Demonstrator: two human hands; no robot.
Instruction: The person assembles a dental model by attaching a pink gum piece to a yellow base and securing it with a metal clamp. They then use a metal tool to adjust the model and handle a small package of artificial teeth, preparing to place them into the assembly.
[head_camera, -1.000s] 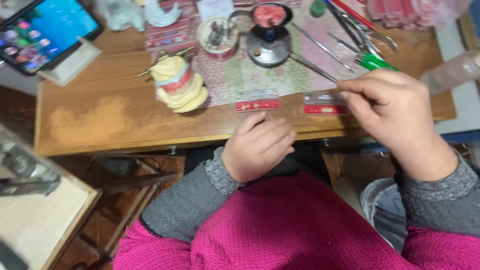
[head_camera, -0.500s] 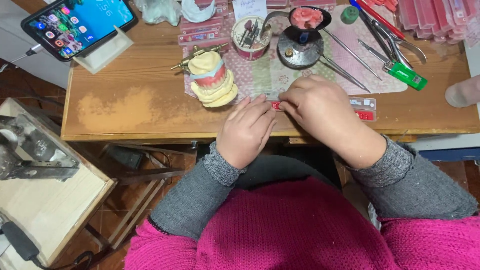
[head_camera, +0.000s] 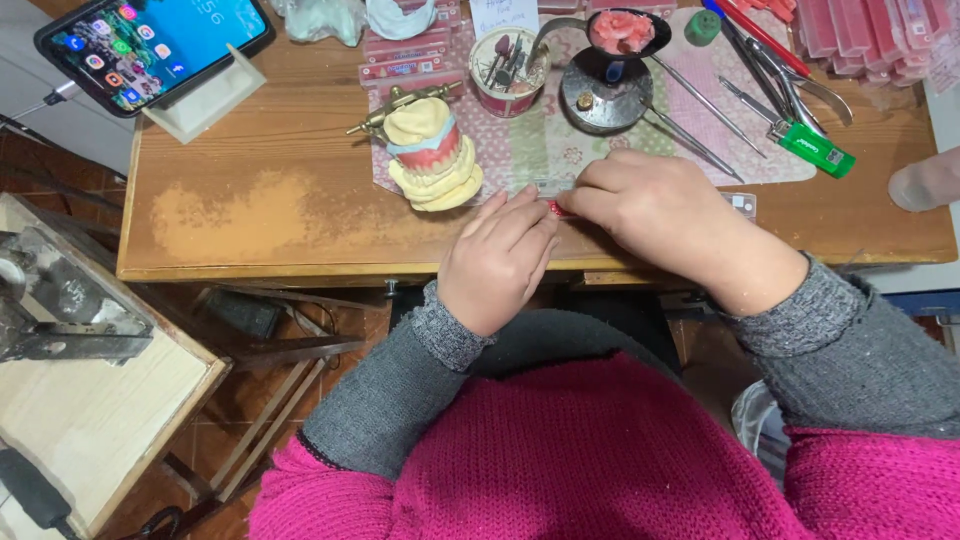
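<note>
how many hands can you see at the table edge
2. The left hand lies flat by the plaster jaw model; the right hand pinches a small red strip beside it.

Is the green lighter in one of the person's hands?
No, the green lighter lies on the table's patterned mat, apart from the right hand and left hand.

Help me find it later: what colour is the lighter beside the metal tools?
Green lighter, seen in the head view.
</note>
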